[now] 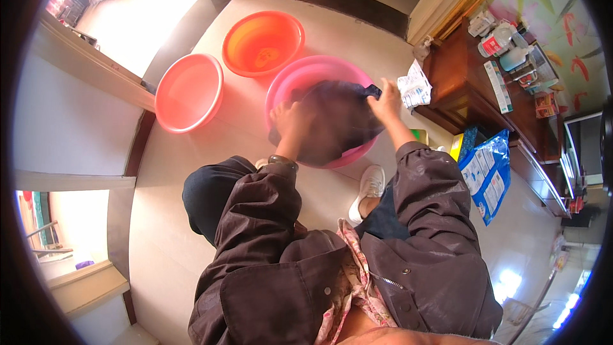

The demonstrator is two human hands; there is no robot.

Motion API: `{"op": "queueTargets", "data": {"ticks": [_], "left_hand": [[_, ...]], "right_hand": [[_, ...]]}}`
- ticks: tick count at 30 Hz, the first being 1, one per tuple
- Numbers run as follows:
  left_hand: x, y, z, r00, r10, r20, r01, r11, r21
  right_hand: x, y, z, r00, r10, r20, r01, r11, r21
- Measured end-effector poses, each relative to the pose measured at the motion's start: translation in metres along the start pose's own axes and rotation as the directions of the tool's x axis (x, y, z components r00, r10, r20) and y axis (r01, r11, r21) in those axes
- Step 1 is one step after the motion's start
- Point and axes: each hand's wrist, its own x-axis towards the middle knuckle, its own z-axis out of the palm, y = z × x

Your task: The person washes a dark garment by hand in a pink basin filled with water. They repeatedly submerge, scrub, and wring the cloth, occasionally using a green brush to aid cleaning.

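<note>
A dark garment (pixel 335 115) is spread across a large pink plastic basin (pixel 318 64) on the tiled floor, covering most of its inside. The cloth looks blurred in the middle. On the far right of the cloth, my right hand (pixel 387 102) grips its edge between thumb and fingers, near the basin's rim. My left hand (pixel 289 120) rests at the cloth's left side, blurred; its fingers lie against the fabric, and their grip is not clear. A bracelet (pixel 283 161) circles my left wrist.
An orange basin (pixel 263 43) and a pale pink basin (pixel 189 93) stand beyond and to the left. At right are a wooden cabinet (pixel 448 64) with bottles on top, a blue plastic packet (pixel 487 177) and a white printed bag (pixel 414 86). My white shoe (pixel 371 187) is close to the large basin.
</note>
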Motion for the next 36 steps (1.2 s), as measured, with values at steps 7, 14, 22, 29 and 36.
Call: {"op": "queueTargets", "data": {"ticks": [7,14,22,29,36], "left_hand": [[-0.043,0.006,0.044,0.997,-0.020,0.080,0.020,1.000,0.003],[-0.017,-0.002,0.100,0.995,-0.064,-0.077,0.045,0.973,-0.228],[0.045,-0.030,0.132,0.979,-0.040,0.202,0.043,0.999,-0.009],[0.084,-0.051,0.178,0.989,0.039,0.146,-0.044,0.999,0.026],[0.107,-0.020,0.161,0.894,-0.226,0.386,0.208,0.974,0.088]], "right_hand": [[-0.012,0.018,0.048,0.934,0.271,0.234,-0.274,0.961,-0.019],[-0.046,-0.019,0.108,0.951,0.196,0.240,-0.232,0.964,0.132],[-0.021,-0.001,0.152,0.983,0.129,0.128,-0.161,0.943,0.291],[-0.012,0.006,0.194,0.967,0.182,0.179,-0.206,0.970,0.127],[0.007,0.011,0.214,0.932,0.228,0.284,-0.249,0.968,0.040]]}}
